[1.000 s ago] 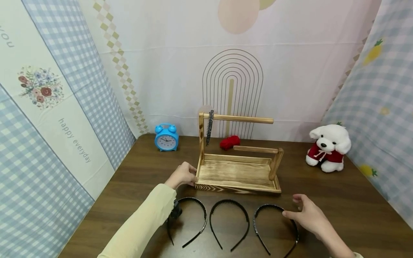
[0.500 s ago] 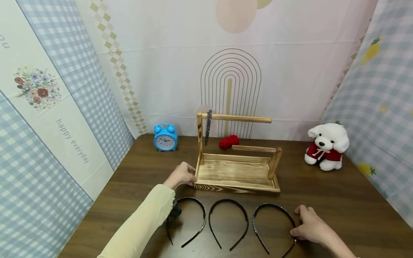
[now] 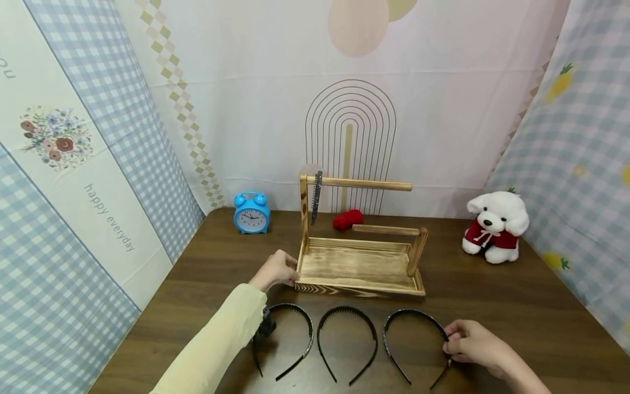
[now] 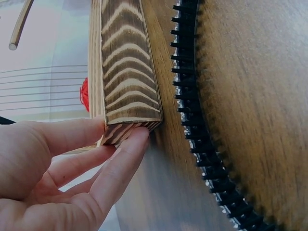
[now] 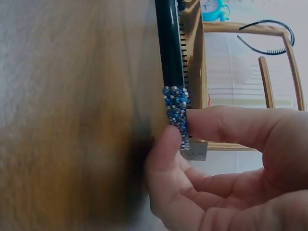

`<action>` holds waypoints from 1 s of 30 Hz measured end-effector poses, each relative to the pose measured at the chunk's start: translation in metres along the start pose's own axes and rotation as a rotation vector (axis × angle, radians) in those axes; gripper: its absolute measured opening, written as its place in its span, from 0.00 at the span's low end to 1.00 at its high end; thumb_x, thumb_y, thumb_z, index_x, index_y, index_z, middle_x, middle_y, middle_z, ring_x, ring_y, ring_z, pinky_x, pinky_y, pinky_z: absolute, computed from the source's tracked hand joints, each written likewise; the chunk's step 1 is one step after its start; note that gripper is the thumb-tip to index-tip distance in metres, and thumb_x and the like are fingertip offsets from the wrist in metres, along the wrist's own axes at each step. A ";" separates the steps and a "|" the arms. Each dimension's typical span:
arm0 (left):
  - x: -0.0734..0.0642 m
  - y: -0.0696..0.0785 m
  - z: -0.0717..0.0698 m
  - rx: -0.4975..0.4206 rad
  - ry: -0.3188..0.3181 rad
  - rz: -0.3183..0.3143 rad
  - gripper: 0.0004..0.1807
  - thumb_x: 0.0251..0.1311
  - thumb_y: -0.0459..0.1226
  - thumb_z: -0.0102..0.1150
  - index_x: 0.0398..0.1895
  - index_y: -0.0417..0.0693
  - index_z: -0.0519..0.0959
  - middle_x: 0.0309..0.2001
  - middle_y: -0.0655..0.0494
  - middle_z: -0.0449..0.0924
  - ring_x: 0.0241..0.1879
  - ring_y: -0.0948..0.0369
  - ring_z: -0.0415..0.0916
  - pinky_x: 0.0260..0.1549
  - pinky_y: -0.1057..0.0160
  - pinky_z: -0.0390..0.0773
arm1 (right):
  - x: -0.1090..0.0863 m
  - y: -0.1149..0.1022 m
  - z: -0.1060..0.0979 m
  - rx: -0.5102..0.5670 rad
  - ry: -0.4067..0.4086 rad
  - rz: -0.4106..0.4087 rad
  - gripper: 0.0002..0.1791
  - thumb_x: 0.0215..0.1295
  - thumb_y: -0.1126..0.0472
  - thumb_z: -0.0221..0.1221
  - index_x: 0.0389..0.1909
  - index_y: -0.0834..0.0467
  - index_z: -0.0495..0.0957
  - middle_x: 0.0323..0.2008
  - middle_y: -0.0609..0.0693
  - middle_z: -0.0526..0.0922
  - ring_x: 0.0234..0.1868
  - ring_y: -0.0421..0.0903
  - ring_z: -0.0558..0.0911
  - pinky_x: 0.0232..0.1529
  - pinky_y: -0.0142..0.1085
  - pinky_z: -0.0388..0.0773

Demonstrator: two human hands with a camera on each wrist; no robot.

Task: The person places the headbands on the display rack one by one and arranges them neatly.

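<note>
On the right, my right hand (image 3: 474, 346) pinches the right side of a black headband (image 3: 415, 312) between thumb and fingertips. The right wrist view shows that the pinched part of the headband (image 5: 175, 103) is covered in blue and silver glitter stones. My left hand (image 3: 276, 268) grips the left end of a wooden rack (image 3: 361, 290), its fingertips against the corner of the wooden tray base (image 4: 130, 72). A glittery headband (image 3: 317, 198) hangs on the rack's upper bar, close to the left post. Two more headbands lie nearby: a middle one (image 3: 347, 310) and a left one (image 3: 311, 334).
A blue alarm clock (image 3: 252, 214) stands at the back left of the brown table (image 3: 492, 295). A red bundle (image 3: 348, 220) lies behind the rack. A white plush dog (image 3: 498, 224) in a red top sits at the back right. Patterned cloth hangs behind and at both sides.
My right hand has moved down onto the right headband's side and now pinches it. My left hand stays on the rack's left end. The view has shifted slightly.
</note>
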State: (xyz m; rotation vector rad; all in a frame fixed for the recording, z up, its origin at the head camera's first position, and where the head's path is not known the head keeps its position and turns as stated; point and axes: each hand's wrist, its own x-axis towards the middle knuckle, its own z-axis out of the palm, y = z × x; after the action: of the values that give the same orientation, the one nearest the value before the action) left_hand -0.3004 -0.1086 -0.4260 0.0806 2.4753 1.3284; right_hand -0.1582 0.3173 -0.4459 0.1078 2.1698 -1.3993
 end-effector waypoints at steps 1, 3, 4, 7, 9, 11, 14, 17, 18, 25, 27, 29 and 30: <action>-0.001 0.000 0.000 0.000 0.002 0.000 0.24 0.56 0.24 0.62 0.58 0.26 0.74 0.53 0.30 0.77 0.26 0.54 0.84 0.30 0.61 0.87 | 0.000 0.001 -0.001 0.016 -0.008 0.003 0.21 0.65 0.67 0.55 0.52 0.79 0.66 0.38 0.55 0.75 0.38 0.44 0.79 0.41 0.40 0.84; 0.000 -0.001 0.001 -0.006 0.012 -0.007 0.24 0.56 0.24 0.62 0.58 0.27 0.74 0.55 0.30 0.76 0.27 0.54 0.84 0.31 0.60 0.88 | 0.001 0.003 -0.004 0.044 -0.023 -0.001 0.21 0.67 0.66 0.55 0.53 0.79 0.67 0.40 0.55 0.77 0.39 0.43 0.80 0.42 0.39 0.84; -0.001 0.000 0.002 -0.004 0.016 -0.006 0.24 0.56 0.24 0.62 0.58 0.27 0.74 0.55 0.30 0.76 0.27 0.53 0.84 0.32 0.59 0.88 | 0.001 0.004 -0.005 0.061 -0.032 -0.006 0.21 0.67 0.65 0.55 0.53 0.79 0.67 0.41 0.54 0.78 0.40 0.43 0.80 0.43 0.39 0.84; -0.002 0.000 0.003 0.005 0.028 -0.006 0.24 0.56 0.24 0.62 0.58 0.27 0.74 0.53 0.31 0.77 0.27 0.53 0.84 0.32 0.59 0.88 | -0.001 0.008 -0.008 0.136 -0.072 -0.018 0.21 0.69 0.63 0.54 0.55 0.77 0.69 0.41 0.54 0.80 0.41 0.43 0.81 0.44 0.39 0.85; -0.003 0.001 0.003 0.015 0.031 -0.002 0.24 0.56 0.24 0.62 0.58 0.27 0.74 0.51 0.31 0.78 0.27 0.53 0.84 0.31 0.59 0.88 | -0.002 0.011 -0.009 0.196 -0.106 -0.030 0.20 0.71 0.63 0.53 0.55 0.74 0.69 0.40 0.53 0.81 0.41 0.44 0.82 0.45 0.40 0.86; -0.003 0.001 0.003 0.018 0.033 -0.001 0.24 0.56 0.24 0.62 0.58 0.27 0.75 0.51 0.31 0.78 0.26 0.54 0.84 0.31 0.59 0.88 | -0.002 0.013 -0.009 0.254 -0.136 -0.037 0.19 0.71 0.62 0.53 0.55 0.71 0.69 0.39 0.53 0.81 0.41 0.45 0.83 0.45 0.41 0.86; -0.001 0.000 0.004 0.014 0.034 -0.001 0.24 0.56 0.23 0.62 0.58 0.27 0.74 0.53 0.31 0.77 0.26 0.54 0.84 0.31 0.59 0.88 | -0.002 0.014 -0.009 0.304 -0.160 -0.052 0.17 0.72 0.61 0.53 0.55 0.68 0.69 0.39 0.52 0.82 0.41 0.45 0.84 0.46 0.41 0.86; 0.001 -0.001 0.004 0.010 0.032 -0.001 0.24 0.56 0.23 0.62 0.57 0.26 0.74 0.55 0.30 0.76 0.25 0.55 0.83 0.31 0.60 0.88 | -0.003 0.013 -0.009 0.322 -0.165 -0.057 0.17 0.71 0.61 0.54 0.54 0.68 0.69 0.39 0.52 0.82 0.41 0.45 0.84 0.47 0.41 0.86; 0.002 -0.001 0.004 0.008 0.031 -0.001 0.24 0.56 0.23 0.62 0.57 0.26 0.74 0.54 0.30 0.76 0.25 0.55 0.83 0.31 0.60 0.88 | -0.003 0.013 -0.008 0.325 -0.163 -0.053 0.17 0.71 0.61 0.54 0.53 0.67 0.69 0.39 0.53 0.82 0.41 0.45 0.84 0.47 0.41 0.86; 0.002 -0.002 0.004 0.005 0.031 0.003 0.23 0.56 0.23 0.62 0.57 0.26 0.75 0.51 0.31 0.78 0.25 0.55 0.83 0.30 0.59 0.88 | -0.006 0.008 -0.005 0.323 -0.138 -0.087 0.17 0.72 0.60 0.54 0.53 0.69 0.69 0.38 0.53 0.82 0.41 0.45 0.84 0.47 0.40 0.86; 0.001 -0.002 0.004 0.003 0.034 0.004 0.23 0.55 0.23 0.63 0.57 0.27 0.75 0.50 0.31 0.78 0.25 0.55 0.83 0.30 0.60 0.88 | -0.006 0.006 -0.003 0.316 -0.124 -0.115 0.18 0.73 0.60 0.53 0.54 0.70 0.68 0.39 0.53 0.81 0.42 0.46 0.84 0.47 0.41 0.86; 0.000 -0.001 0.003 0.004 0.035 0.006 0.24 0.55 0.23 0.63 0.57 0.27 0.75 0.50 0.31 0.78 0.25 0.55 0.83 0.30 0.60 0.88 | -0.007 0.004 -0.001 0.307 -0.108 -0.146 0.18 0.73 0.59 0.52 0.54 0.69 0.67 0.40 0.53 0.81 0.43 0.47 0.84 0.48 0.41 0.86; -0.001 -0.001 0.003 0.005 0.037 0.008 0.24 0.55 0.24 0.63 0.57 0.27 0.75 0.52 0.31 0.78 0.25 0.55 0.83 0.30 0.60 0.87 | -0.007 0.002 0.000 0.306 -0.099 -0.155 0.18 0.74 0.59 0.52 0.55 0.69 0.67 0.40 0.53 0.81 0.44 0.47 0.83 0.48 0.42 0.85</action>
State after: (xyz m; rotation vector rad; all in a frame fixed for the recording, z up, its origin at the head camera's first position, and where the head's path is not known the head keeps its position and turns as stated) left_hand -0.2984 -0.1068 -0.4279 0.0683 2.5114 1.3383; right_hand -0.1512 0.3200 -0.4440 -0.0176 1.9050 -1.7797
